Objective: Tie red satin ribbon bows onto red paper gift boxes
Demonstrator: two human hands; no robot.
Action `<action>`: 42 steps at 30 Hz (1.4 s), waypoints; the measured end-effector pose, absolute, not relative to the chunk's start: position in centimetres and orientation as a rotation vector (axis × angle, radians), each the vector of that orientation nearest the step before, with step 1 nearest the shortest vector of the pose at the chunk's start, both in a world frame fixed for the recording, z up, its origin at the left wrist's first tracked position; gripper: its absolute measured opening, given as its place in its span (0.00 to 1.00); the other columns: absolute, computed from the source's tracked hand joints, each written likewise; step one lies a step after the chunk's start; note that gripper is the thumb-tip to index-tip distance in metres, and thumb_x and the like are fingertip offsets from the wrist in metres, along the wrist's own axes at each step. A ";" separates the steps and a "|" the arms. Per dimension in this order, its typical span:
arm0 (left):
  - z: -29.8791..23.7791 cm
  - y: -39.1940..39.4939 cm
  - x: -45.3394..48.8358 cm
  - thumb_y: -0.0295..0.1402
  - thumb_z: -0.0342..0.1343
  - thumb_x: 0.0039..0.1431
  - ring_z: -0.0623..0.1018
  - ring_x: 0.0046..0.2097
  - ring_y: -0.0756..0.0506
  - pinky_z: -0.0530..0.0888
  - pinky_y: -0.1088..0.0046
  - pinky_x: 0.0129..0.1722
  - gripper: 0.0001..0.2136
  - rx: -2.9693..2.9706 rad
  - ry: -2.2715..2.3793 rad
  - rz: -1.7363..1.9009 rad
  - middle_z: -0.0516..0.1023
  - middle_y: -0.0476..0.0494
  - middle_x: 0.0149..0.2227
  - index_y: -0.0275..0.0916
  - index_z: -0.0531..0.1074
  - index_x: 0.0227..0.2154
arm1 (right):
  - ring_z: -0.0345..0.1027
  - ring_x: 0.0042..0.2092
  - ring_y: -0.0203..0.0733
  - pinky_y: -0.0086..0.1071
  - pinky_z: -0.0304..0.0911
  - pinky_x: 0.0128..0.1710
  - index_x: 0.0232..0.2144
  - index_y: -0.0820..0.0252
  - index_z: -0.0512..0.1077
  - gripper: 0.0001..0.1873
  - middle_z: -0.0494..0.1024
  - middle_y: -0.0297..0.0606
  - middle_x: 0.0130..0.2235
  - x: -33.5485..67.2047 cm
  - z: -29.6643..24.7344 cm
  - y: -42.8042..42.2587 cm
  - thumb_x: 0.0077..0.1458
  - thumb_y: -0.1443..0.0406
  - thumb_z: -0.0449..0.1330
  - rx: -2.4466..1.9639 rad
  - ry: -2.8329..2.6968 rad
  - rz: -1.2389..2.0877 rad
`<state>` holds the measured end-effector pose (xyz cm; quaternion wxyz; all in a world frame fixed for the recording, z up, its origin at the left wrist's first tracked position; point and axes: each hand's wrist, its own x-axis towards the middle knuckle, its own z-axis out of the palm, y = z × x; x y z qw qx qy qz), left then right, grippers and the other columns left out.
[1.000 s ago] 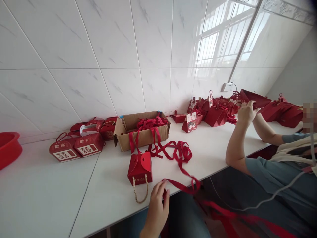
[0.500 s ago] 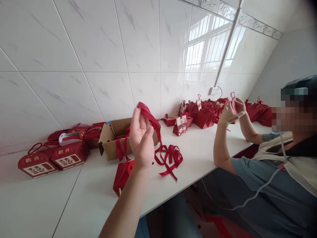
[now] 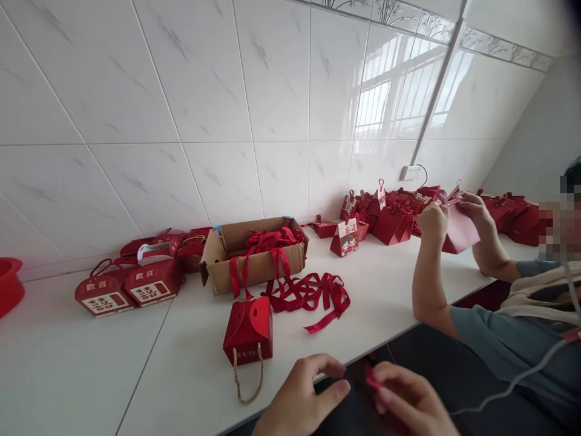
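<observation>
My left hand (image 3: 306, 396) is low at the table's front edge, its thumb and fingers apart around nothing. To its right, my right hand (image 3: 411, 399) pinches a small piece of red ribbon (image 3: 372, 376), slightly blurred. Ahead of the left hand stands a red gift box (image 3: 249, 330) with its flaps folded over and a twisted rope handle drooping in front. Behind that box, a long red ribbon (image 3: 313, 290) lies in loose loops on the table. More ribbon fills a cardboard box (image 3: 254, 275) and trails over its side.
Finished-looking red boxes (image 3: 152, 281) sit at the left by the tiled wall. A red basin (image 3: 9, 284) shows at the far left edge. Many small red boxes (image 3: 393, 225) crowd the back right, where a co-worker's hands (image 3: 433, 221) hold a red bag-shaped box.
My left hand has come down from beside the cardboard box and let go of the ribbon, which lies on the table. My right hand has come into view. The view has shifted left.
</observation>
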<state>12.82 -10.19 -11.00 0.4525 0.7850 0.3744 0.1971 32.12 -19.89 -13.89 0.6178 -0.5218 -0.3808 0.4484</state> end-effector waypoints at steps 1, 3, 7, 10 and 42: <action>-11.1 -10.8 12.4 0.44 0.52 0.59 0.78 0.45 0.41 0.74 0.64 0.48 0.13 1.941 0.946 0.533 0.79 0.44 0.42 0.45 0.74 0.40 | 0.69 0.25 0.38 0.32 0.65 0.27 0.30 0.59 0.78 0.14 0.75 0.39 0.30 30.6 -14.3 -18.7 0.45 0.55 0.69 -1.167 -0.921 1.191; -11.3 -11.7 11.6 0.41 0.51 0.60 0.78 0.39 0.42 0.75 0.66 0.42 0.10 2.015 1.014 0.610 0.79 0.44 0.35 0.42 0.73 0.32 | 0.68 0.26 0.38 0.31 0.64 0.29 0.28 0.61 0.77 0.15 0.74 0.38 0.26 27.9 -14.6 -17.3 0.45 0.54 0.68 -1.102 -0.986 1.360; -11.6 -12.1 10.2 0.35 0.49 0.62 0.76 0.33 0.45 0.73 0.70 0.33 0.11 2.171 1.084 0.636 0.76 0.45 0.28 0.41 0.68 0.24 | 0.67 0.27 0.34 0.29 0.63 0.29 0.32 0.61 0.74 0.16 0.73 0.35 0.27 25.2 -14.8 -17.2 0.46 0.55 0.68 -1.073 -0.972 1.453; -11.3 -11.8 8.6 0.33 0.50 0.61 0.74 0.31 0.46 0.71 0.71 0.32 0.10 2.236 1.126 0.747 0.73 0.47 0.26 0.41 0.65 0.23 | 0.65 0.25 0.32 0.27 0.62 0.25 0.34 0.58 0.71 0.17 0.72 0.33 0.28 24.9 -15.5 -17.5 0.47 0.55 0.68 -1.068 -0.881 1.480; -11.1 -7.9 3.9 0.32 0.42 0.66 0.66 0.61 0.40 0.71 0.60 0.55 0.16 2.152 1.327 0.911 0.63 0.43 0.60 0.50 0.70 0.50 | 0.57 0.22 0.33 0.26 0.54 0.23 0.32 0.57 0.62 0.06 0.64 0.25 0.20 21.8 -11.0 -9.5 0.53 0.64 0.57 -1.213 -1.351 1.006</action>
